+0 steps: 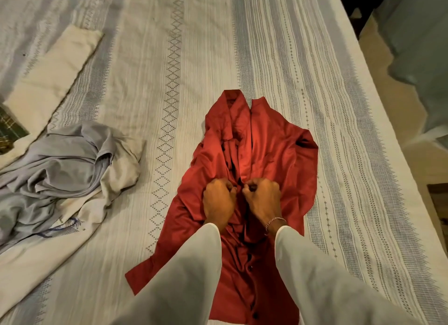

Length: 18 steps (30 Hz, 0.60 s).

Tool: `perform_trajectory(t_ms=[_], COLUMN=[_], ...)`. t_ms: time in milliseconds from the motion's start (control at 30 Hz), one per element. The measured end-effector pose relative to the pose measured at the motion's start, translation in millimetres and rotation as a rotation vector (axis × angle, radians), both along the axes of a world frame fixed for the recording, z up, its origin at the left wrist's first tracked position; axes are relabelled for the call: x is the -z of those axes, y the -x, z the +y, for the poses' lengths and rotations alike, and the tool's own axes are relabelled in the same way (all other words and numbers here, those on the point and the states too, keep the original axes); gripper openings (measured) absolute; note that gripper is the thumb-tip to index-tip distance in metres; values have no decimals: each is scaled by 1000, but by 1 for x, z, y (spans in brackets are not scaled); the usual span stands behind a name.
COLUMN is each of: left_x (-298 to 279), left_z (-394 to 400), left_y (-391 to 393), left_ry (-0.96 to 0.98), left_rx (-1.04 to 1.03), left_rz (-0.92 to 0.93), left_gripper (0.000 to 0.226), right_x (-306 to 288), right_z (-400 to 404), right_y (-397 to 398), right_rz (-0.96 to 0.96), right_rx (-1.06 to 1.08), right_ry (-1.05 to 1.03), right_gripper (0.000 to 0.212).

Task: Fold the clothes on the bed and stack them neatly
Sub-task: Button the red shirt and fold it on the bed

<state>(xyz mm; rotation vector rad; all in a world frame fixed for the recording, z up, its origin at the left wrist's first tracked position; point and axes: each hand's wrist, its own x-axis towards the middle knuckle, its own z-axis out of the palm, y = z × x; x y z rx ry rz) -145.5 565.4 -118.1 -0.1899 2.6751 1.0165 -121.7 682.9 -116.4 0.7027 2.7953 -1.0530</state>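
Where the bed (150,65) reaches the left edge of the view, we find a dark plaid cloth (11,128), only partly in frame, beside a flat cream cloth (55,70) that lies diagonally across the patterned bedspread. Just below these sits an unfolded heap: a grey garment (65,164) crumpled on top of a cream garment (60,232), which extends toward the lower left corner.

Well apart from the heap, near the middle of the bed, lies the red shirt (271,150). It is spread lengthwise with its collar at the far end and its buttoned front running toward us; the fabric is wrinkled.

Our left hand (218,201) rests on the shirt's middle with its fingers curled, pinching the red fabric along the front opening. Our right hand (263,198), just beside it, is curled the same way and pinches the opposite edge of that opening. The right wrist carries a bracelet (274,221). Both forearms are covered by pale sleeves (189,276).

At the far right, the bed's edge meets the floor (397,121).
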Motion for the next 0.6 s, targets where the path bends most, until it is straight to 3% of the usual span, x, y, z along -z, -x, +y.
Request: perform_trajectory(t_ms=[333, 600], left_x=[-9, -15], left_z=[-6, -6], left_y=[6, 9], left_ry=[-523, -675], left_rx=[-89, -107], left_rz=[-98, -188], left_gripper=[5, 9], right_x=[1, -1], right_z=[-1, 9], right_y=[-6, -14], right_rz=[178, 327], right_rx=[42, -13], right_ry=[199, 247], right_gripper=[10, 6])
